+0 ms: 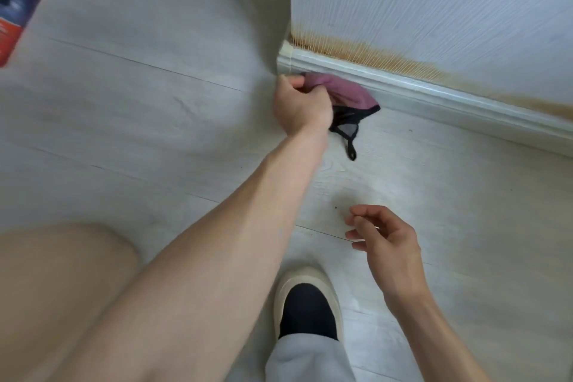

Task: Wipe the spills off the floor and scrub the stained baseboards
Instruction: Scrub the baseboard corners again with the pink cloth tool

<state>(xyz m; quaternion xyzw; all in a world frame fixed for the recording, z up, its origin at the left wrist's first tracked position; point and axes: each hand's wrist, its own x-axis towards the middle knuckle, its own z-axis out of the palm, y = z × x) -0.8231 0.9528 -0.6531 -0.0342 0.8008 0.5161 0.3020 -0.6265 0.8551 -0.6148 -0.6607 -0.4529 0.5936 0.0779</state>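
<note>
- Left hand gripping cloth, pressed at baseboard left end.
- Baseboard running right and nearer; stain probably above it.
- Right hand idle, loosely curled, holding nothing.

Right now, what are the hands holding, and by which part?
The left hand grips the pink cloth by its bunched end, against the baseboard. The right hand holds nothing.

Premises appear to be a room in a home. Pale wood-look plank floor meets a white moulded baseboard at an outer wall corner, under textured pale wallpaper that carries a brown stain band just above the baseboard. Occupant wears an indoor slipper.
</note>
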